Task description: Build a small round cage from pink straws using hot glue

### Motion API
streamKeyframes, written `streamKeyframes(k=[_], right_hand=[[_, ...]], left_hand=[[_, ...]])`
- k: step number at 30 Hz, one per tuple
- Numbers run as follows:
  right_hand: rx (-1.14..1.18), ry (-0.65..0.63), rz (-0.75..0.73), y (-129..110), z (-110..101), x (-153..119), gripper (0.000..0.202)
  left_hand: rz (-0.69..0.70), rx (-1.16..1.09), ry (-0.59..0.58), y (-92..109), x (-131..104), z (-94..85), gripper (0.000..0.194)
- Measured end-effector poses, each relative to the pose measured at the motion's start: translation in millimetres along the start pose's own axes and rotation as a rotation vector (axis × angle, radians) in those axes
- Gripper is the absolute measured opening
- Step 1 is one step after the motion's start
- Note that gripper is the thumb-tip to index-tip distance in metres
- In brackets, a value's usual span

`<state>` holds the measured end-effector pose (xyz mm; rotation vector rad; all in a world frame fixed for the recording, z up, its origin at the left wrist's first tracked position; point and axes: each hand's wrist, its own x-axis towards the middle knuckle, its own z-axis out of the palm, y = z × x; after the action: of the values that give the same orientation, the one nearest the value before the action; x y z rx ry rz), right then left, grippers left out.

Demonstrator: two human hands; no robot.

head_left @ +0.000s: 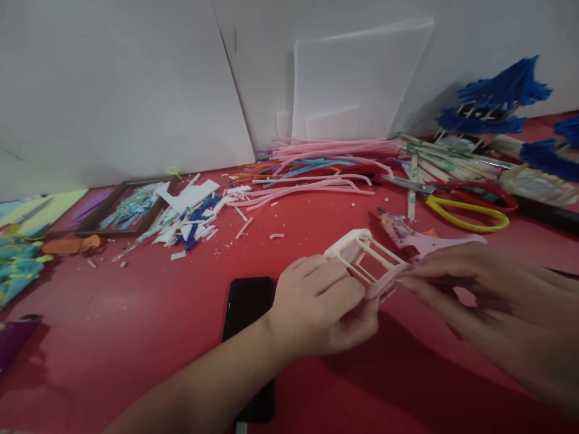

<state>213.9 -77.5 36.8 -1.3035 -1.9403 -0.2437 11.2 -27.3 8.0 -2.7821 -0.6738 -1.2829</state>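
A small wooden stick model [377,258] is tilted over the table between my hands. It has a pale rounded plate at one end, thin posts, and a pink edge at the end nearer me. My left hand [319,301] wraps round its left side, with the fingers curled. From the right, my right hand [493,295] pinches the pink edge between thumb and fingers; its fingertips hide part of that edge. Just behind the right hand lies a pink glue gun [420,241], its nozzle pointing away to the left.
Under my left forearm lies a black phone [248,304]. Scissors [468,208] with yellow and red handles rest near pink pipe cleaners [312,187] and bundled wooden sticks [434,160]. Paper scraps [190,199] and a brown frame [124,208] are left. Blue-topped models [493,102] stand at the right.
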Motion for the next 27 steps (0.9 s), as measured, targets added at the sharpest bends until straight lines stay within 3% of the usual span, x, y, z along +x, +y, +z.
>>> streamKeyframes(k=[4,8,12,17,20,23,27], right_hand=[[0.215,-0.039,0.246,3.2,5.4,0.0,0.028],[0.505,-0.167,0.478,5.6,10.6,2.9,0.033],[0.596,-0.174,0.468,10.0,14.4,6.8,0.031],[0.625,-0.203,0.584,16.4,12.3,9.8,0.040],[0.593,-0.231,0.636,18.9,8.8,10.9,0.043],[0.558,-0.248,0.631,19.9,5.2,11.0,0.041],[0.490,-0.249,0.510,14.8,-0.7,10.8,0.041]], left_hand=[[0.012,-0.023,0.010,-1.9,0.2,0.0,0.024],[0.006,-0.088,0.024,-4.6,1.0,-0.4,0.020],[-0.083,-0.252,0.035,-2.5,3.8,-4.9,0.017],[-0.432,-0.624,-0.084,0.8,6.4,-9.0,0.005],[-0.573,-0.784,-0.171,-2.2,5.6,-6.2,0.011],[-0.623,-0.807,-0.196,-6.2,6.9,-4.9,0.012],[-0.552,-0.615,-0.142,-9.4,13.6,-9.2,0.012]])
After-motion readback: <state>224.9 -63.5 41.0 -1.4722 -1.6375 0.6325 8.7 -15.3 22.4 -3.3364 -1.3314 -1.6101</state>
